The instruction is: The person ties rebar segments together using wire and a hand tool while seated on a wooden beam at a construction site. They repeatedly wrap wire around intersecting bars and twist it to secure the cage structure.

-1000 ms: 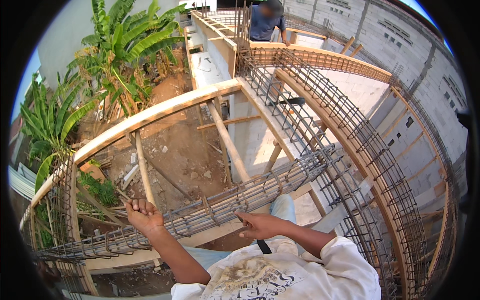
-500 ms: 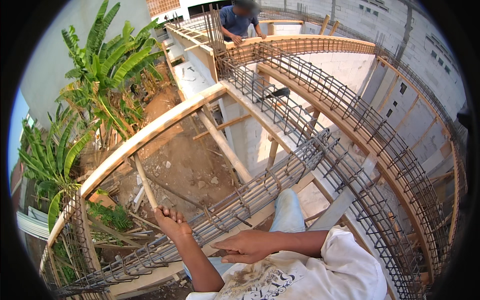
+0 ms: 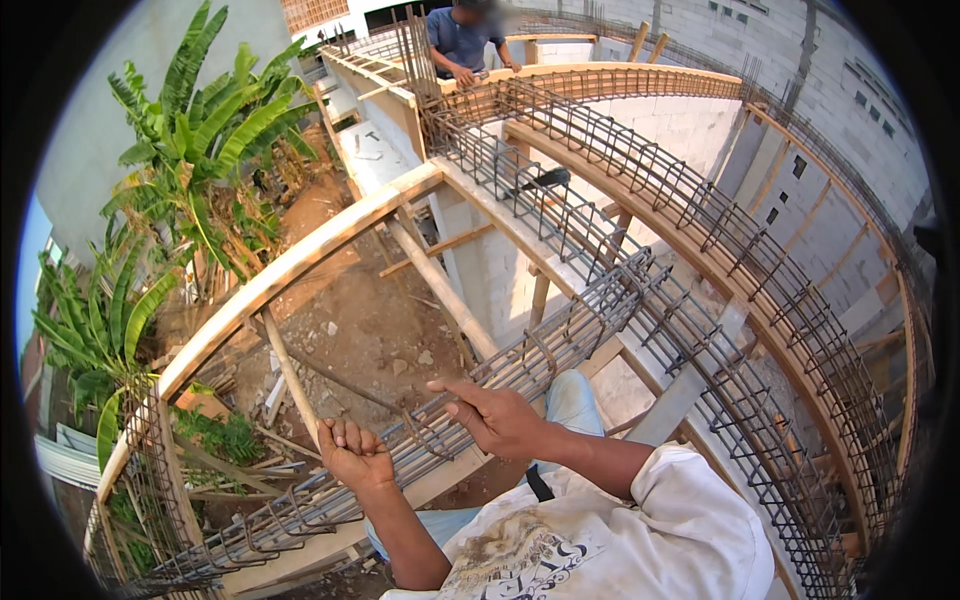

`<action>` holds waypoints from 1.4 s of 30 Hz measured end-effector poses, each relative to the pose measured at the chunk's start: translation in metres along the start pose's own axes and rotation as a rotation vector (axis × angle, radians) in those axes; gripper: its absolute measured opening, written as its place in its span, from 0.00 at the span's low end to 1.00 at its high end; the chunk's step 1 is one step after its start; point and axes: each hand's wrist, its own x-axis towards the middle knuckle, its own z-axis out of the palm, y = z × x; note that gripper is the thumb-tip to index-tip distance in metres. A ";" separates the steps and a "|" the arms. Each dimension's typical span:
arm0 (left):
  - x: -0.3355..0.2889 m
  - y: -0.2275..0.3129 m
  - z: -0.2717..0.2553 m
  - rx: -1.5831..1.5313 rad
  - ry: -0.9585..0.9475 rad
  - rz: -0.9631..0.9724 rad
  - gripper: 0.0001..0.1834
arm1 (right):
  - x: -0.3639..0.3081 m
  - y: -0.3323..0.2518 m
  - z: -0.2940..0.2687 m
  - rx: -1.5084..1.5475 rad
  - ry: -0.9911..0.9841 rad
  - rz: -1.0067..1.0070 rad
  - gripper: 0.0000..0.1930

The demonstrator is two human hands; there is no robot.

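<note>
A long bundle of steel reinforcing bars with bent stirrups (image 3: 400,455) crosses in front of me, from lower left up to the middle right. At its outer side is my left hand (image 3: 357,457), its fingers curled into a loose fist; whatever they hold, if anything, is hidden. Over the bars, my right hand (image 3: 495,418) is raised with the index finger and thumb stretched out and apart, pointing left. I can make out nothing between them. One bent stirrup (image 3: 430,437) stands on the bars between the two hands.
A curved timber form (image 3: 300,265) arches at left, propped by wooden poles (image 3: 440,285) above bare earth. Rebar cages (image 3: 690,335) sweep along the right beside a curved brown board (image 3: 640,205). A co-worker (image 3: 465,45) leans over the far formwork. Banana plants (image 3: 205,140) grow at far left.
My right hand has lifted and moved forward over the bars, its index finger and thumb now spread. My left hand has shifted slightly down, its fingers still curled. The view has shifted a little.
</note>
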 end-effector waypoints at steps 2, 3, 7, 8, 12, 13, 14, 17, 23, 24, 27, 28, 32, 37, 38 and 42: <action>0.001 0.003 -0.003 -0.027 0.008 0.071 0.13 | 0.005 0.010 0.002 -0.130 0.155 0.084 0.17; 0.004 0.008 -0.005 -0.046 0.011 0.145 0.13 | 0.002 0.013 0.009 -0.115 -0.001 0.100 0.17; 0.028 0.028 -0.014 -0.136 0.046 0.243 0.15 | -0.034 0.019 0.053 0.169 -0.274 0.103 0.17; 0.031 0.034 -0.019 -0.154 0.112 0.227 0.16 | -0.040 0.023 0.060 0.319 -0.335 0.053 0.17; 0.034 0.040 -0.042 -0.020 0.223 0.142 0.17 | -0.051 0.034 0.065 0.023 -0.431 0.278 0.17; 0.032 0.038 -0.048 -0.001 0.238 0.136 0.17 | -0.050 0.035 0.065 0.046 -0.445 0.270 0.16; 0.029 0.034 -0.053 0.020 0.284 0.152 0.17 | -0.051 0.033 0.065 0.054 -0.423 0.264 0.16; 0.013 0.018 -0.072 0.131 0.360 0.172 0.17 | -0.052 0.026 0.071 0.018 -0.326 0.225 0.15; -0.025 -0.011 -0.117 0.048 0.546 0.120 0.20 | -0.065 0.036 0.087 -0.129 -0.390 0.347 0.13; -0.026 -0.010 -0.122 0.024 0.516 0.146 0.20 | -0.069 0.039 0.088 -0.101 -0.341 0.269 0.13; -0.025 0.001 -0.126 0.060 0.624 0.114 0.23 | -0.077 0.050 0.086 -0.135 -0.305 0.060 0.13; -0.023 0.007 -0.124 0.057 0.656 0.104 0.24 | -0.080 0.052 0.086 -0.163 -0.302 0.039 0.13; -0.011 0.030 -0.103 0.090 0.666 0.231 0.24 | -0.081 0.048 0.087 -0.342 -0.328 0.084 0.14; -0.001 0.028 -0.056 0.246 0.566 0.289 0.27 | -0.058 0.010 0.079 -0.221 -0.882 0.100 0.14; 0.000 0.024 -0.047 0.258 0.511 0.295 0.28 | -0.052 0.000 0.070 -0.097 -0.832 -0.013 0.14; -0.018 0.008 -0.026 0.184 0.196 0.108 0.28 | 0.015 -0.007 0.028 -0.082 -0.094 -0.245 0.14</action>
